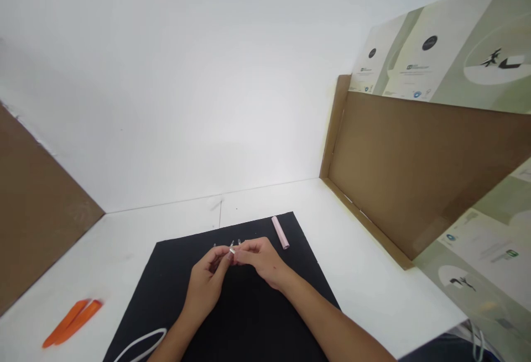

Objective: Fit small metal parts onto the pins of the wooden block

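Both hands are raised over a black mat [253, 318], close together near its middle. My left hand [205, 282] and my right hand [261, 262] pinch a small white and silver connector [231, 250] between their fingertips. Its exact shape is partly hidden by my fingers. Just past my right fingers lies a pale pink cylinder [281, 232], on the mat and apart from my hand. A white cable [141, 345] curves along the mat's lower left corner, partly out of view.
Two orange plastic pry tools [72, 322] lie on the white table [365, 273] left of the mat. A cardboard panel [415, 174] stands at the right, with printed green and white sheets beside it. Another cardboard panel [33, 207] stands at the left, before a white wall.
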`<state>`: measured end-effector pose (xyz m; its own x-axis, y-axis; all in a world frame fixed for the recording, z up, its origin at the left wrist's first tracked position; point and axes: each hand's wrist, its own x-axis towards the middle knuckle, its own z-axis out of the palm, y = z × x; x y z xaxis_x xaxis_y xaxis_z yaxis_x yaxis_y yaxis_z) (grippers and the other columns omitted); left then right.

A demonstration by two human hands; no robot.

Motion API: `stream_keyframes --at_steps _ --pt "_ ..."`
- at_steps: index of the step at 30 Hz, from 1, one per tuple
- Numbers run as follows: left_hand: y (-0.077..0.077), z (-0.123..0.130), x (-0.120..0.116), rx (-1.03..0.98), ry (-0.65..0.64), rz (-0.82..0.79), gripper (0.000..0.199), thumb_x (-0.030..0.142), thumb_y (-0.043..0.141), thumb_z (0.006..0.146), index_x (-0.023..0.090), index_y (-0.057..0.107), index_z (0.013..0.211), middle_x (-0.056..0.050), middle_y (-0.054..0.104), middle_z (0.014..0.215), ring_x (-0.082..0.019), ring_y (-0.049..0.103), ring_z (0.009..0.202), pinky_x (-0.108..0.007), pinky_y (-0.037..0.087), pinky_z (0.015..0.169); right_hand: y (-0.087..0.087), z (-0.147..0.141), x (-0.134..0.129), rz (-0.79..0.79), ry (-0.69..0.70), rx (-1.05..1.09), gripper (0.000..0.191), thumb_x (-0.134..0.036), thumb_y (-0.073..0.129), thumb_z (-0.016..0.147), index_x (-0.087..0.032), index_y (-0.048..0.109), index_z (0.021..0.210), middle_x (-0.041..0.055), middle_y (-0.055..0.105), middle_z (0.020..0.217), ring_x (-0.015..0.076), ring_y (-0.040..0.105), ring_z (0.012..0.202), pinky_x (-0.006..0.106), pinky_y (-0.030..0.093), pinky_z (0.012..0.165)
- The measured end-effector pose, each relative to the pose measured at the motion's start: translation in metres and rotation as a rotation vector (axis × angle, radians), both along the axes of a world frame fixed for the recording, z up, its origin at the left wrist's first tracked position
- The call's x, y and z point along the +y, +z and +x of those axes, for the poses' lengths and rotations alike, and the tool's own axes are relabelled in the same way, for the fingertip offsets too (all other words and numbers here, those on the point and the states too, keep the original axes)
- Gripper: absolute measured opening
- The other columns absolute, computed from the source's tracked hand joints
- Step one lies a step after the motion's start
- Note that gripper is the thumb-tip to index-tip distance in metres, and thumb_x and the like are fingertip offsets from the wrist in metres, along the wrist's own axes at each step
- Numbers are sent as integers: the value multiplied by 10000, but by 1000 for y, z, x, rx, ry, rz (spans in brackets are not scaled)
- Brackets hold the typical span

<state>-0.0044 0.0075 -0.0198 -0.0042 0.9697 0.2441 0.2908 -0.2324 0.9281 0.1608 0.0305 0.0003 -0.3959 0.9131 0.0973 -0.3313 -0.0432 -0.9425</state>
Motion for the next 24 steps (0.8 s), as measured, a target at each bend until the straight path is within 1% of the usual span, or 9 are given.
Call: stream_keyframes --at_steps 3,7,10,14,17,20,24 --pt "1 2 -1 -4 -16 -7 275 400 585 871 178 684 999 -56 730 930 -183 681 815 -279 544 775 -1 -2 1 -53 -22 -10 244 -384 771 696 -142 745 679 34 692 661 162 637 684 323 476 755" --pt "1 3 -2 -5 -25 -7 273 392 575 882 177 676 1016 -57 726 942 -181 679 828 -284 539 789 1 -2 1 -107 -38 8 289 -414 781 676 -130 722 663 45 693 661 165 644 668 333 477 747" --pt "2 2 -2 -2 -8 -6 281 396 580 877 174 681 1016 -60 728 933 -183 681 810 -286 546 772 2 -1 0 -61 -18 3 266 -397 796 668 -142 720 655 34 685 689 166 639 709 333 476 769" --pt "2 1 -2 -13 26 19 277 400 602 854 182 699 996 -62 730 953 -198 685 853 -279 558 754 0 2 -1 32 36 10 206 -350 832 629 -177 722 651 32 682 867 188 637 849 336 491 816" --pt "2 2 -2 -19 29 21 272 396 612 844 185 702 990 -66 731 961 -208 687 881 -285 564 762 -1 3 -1 96 50 3 175 -323 832 634 -186 726 663 33 671 894 189 638 863 335 495 810" --pt "5 3 -3 -25 26 21 274 403 609 845 180 697 977 -67 732 937 -199 690 836 -286 566 751 0 3 0 83 46 12 184 -348 807 666 -184 725 671 29 683 853 182 644 817 343 496 813" --pt "8 6 -5 -24 8 13 256 403 597 852 173 692 911 -51 728 839 -185 686 765 -279 559 732 2 1 1 10 -10 -15 240 -390 770 705 -158 712 680 25 697 690 181 658 721 357 498 800"
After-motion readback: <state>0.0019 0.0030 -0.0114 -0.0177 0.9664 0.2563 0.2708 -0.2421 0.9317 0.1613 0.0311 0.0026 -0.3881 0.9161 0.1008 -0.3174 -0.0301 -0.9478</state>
